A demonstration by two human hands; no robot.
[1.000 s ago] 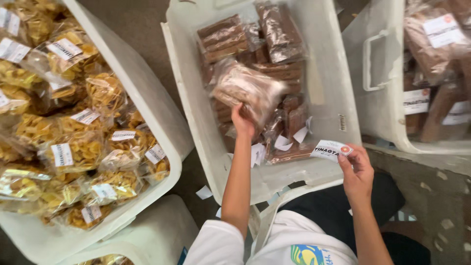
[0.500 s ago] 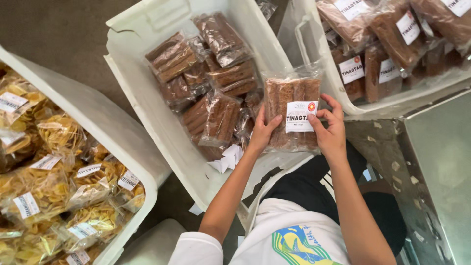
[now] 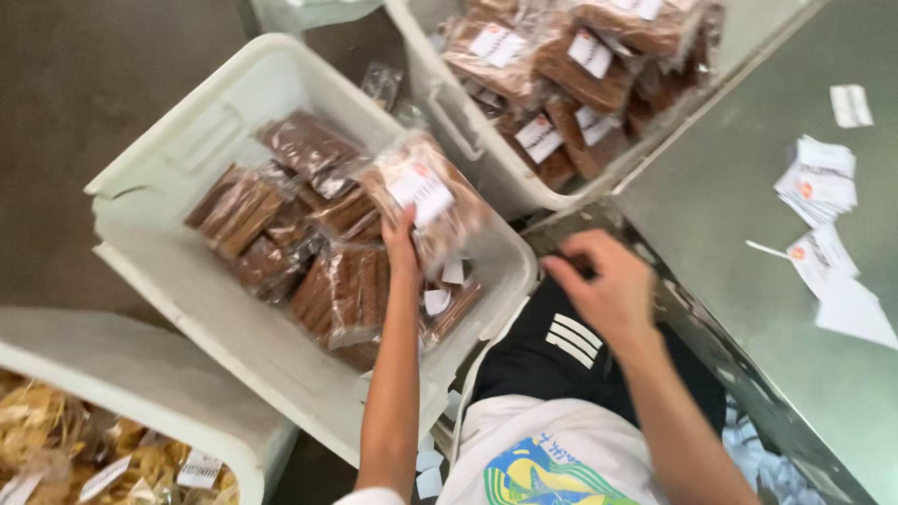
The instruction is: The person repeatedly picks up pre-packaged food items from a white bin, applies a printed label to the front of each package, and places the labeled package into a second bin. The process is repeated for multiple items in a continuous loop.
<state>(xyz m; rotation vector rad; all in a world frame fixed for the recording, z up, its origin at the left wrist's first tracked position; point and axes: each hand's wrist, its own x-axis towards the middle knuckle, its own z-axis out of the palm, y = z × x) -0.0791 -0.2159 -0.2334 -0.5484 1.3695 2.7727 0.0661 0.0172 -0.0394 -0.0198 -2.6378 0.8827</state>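
In the head view, the left hand [image 3: 402,245] is gripping a clear packet [image 3: 426,201] of brown sticks from below, holding it up over the near end of the white tub [image 3: 178,271] with its white label facing up. Under and to the left of that hand more packets [image 3: 318,243] of the same sticks are lying loose in the tub, with a few label scraps just beside the wrist. The right hand [image 3: 608,290] is hanging empty near the steel worktop [image 3: 730,206], fingers loosely curled and blurred, clasping nothing; the worktop edge is lying just past its fingertips. Further out to the right of that hand, a loose stack of labels [image 3: 823,182] is sitting on the worktop, well apart from it. Above both hands a second tub [image 3: 486,150] is holding labelled packets. Below the left elbow, a third tub [image 3: 140,374] is showing yellow chips. To handle this well, I judge the left hand should be keeping the packet level and gripped by its edge, not crushing the sticks, while the right hand is picking only one label off the stack, since they are thin and apt to cling together.
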